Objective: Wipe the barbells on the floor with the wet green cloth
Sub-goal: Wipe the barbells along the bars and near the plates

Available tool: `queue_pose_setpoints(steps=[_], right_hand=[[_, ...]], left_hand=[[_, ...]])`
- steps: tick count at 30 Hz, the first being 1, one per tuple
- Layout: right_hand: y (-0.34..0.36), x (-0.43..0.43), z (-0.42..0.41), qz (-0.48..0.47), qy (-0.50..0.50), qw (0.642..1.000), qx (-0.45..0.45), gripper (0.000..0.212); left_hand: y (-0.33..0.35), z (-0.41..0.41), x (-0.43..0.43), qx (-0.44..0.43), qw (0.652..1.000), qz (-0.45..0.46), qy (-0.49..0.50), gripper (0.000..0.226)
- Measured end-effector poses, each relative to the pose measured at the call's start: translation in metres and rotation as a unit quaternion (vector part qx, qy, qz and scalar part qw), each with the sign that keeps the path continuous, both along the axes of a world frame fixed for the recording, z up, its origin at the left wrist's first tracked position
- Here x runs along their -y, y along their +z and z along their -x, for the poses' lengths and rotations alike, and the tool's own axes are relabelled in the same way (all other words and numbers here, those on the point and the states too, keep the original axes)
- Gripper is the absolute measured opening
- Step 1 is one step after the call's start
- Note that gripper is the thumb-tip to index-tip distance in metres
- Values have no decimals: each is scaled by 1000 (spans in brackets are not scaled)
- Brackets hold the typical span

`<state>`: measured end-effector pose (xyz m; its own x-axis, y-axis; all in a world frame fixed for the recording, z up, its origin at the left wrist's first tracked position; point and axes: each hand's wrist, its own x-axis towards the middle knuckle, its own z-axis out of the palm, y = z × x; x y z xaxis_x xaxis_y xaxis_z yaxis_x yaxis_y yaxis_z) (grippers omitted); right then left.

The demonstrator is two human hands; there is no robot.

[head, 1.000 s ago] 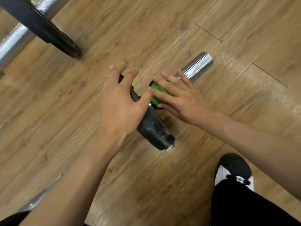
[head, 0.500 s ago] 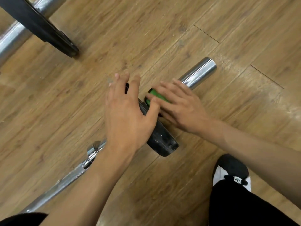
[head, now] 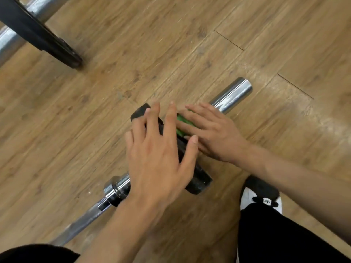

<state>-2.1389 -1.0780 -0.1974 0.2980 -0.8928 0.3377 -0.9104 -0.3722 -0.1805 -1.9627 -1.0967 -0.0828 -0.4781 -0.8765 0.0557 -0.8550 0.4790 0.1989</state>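
Pressing down on the small black rubber weight plate (head: 195, 179), the left hand (head: 157, 158) is lying flat with its fingers spread wide, holding nothing, apparently steadying the barbell. The right hand (head: 212, 133) is resting with fingers extended and close together over the wet green cloth (head: 183, 122), flattening it against the shiny chrome barbell sleeve (head: 231, 95) just beyond the plate; only a sliver of cloth is showing between the fingers of the two hands, so how far it is wrapping around the metal cannot be told. The barbell is lying on the brown wood-plank floor (head: 133, 54), its long axis running diagonally from the thin steel shaft (head: 85, 219) at the lower left, through the collar and plate, up to the open sleeve end at the upper right. The bare chrome is stretching away from the right hand toward that upper-right end, so the right hand is the nearer one, and a wipe would probably have to travel along that diagonal, away from the plate. A second chrome bar with a black plate (head: 43, 38) is lying well apart at the upper left, likely waiting its turn. A black-and-white shoe (head: 262, 194) is standing near the plate.
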Motion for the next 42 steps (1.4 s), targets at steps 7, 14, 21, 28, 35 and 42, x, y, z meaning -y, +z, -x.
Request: queue_pose_setpoints(steps=[7, 14, 21, 28, 35, 42], right_hand=[[1, -1, 96, -41, -267, 959, 84, 42], [11, -31, 20, -50, -144, 988, 12, 44], [33, -34, 26, -119, -80, 988, -51, 47], [27, -28, 60, -132, -200, 970, 27, 49], [11, -61, 27, -67, 4, 997, 29, 39], [20, -48, 85, -69, -245, 966, 40, 32]], left_hand=[[-9, -1, 22, -40, 997, -57, -39, 62], [-10, 8, -9, -15, 999, -32, -42, 59], [-5, 1, -8, -53, 992, -91, -69, 67], [-12, 0, -9, -55, 991, -101, -63, 63], [-10, 4, -35, -30, 994, -68, -76, 62], [-12, 10, -52, -38, 997, -25, -59, 58]])
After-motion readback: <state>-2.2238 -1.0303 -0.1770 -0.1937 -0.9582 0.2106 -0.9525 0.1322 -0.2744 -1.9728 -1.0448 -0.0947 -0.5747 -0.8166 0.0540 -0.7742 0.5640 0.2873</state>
